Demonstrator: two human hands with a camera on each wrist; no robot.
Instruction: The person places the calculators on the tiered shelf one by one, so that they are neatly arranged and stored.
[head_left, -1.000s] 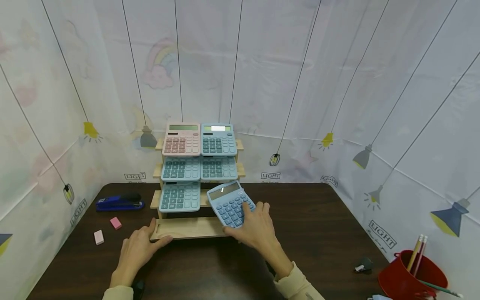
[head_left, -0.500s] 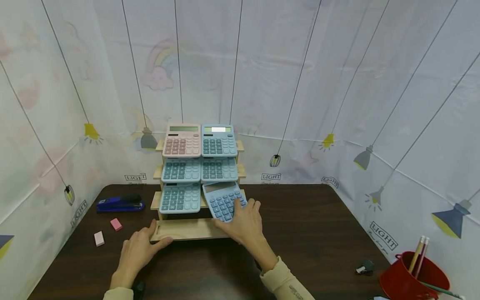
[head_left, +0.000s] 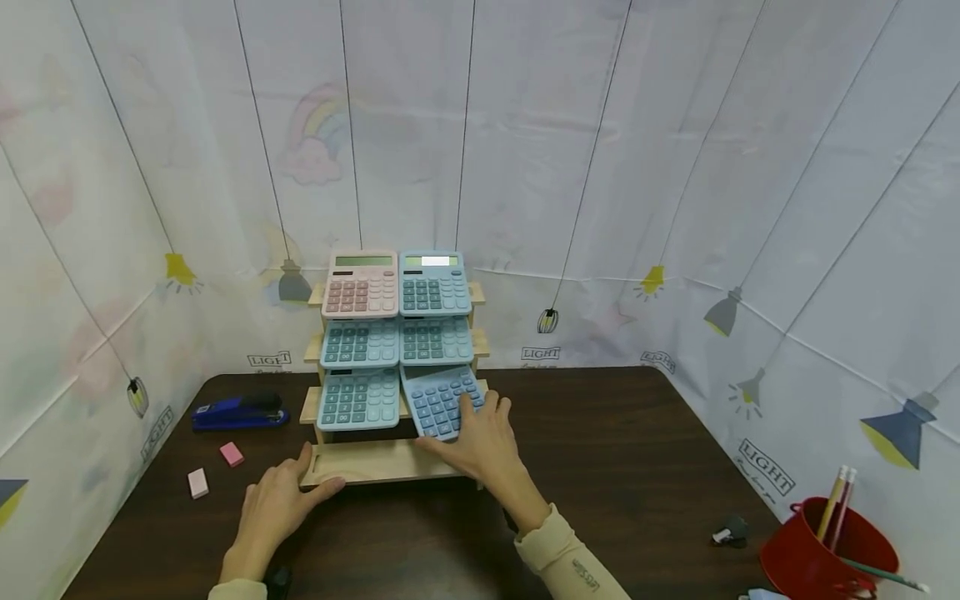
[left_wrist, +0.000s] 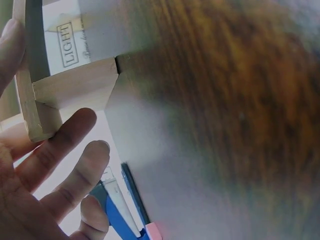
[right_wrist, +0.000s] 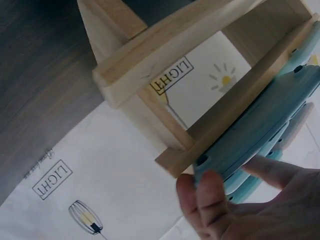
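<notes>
A tiered wooden stand rises from the dark table, its bottom shelf bare. My right hand grips a light blue calculator by its lower right part, thumb at the near edge. That calculator lies slightly turned on the right of the third shelf, beside another blue calculator. In the right wrist view its thin edge shows against the shelf. At the bottom shelf's left end, my left hand holds the board between thumb and fingers; the left wrist view shows the fingers at its wooden corner.
Above sit a pink calculator and several blue ones. Left of the stand lie a blue stapler, a pink eraser and a white eraser. A red bucket with pencils and a dark clip are at right.
My right hand has brought the blue calculator left onto the third shelf, close against its neighbour and less tilted than before. The left hand stays at the stand's corner.
</notes>
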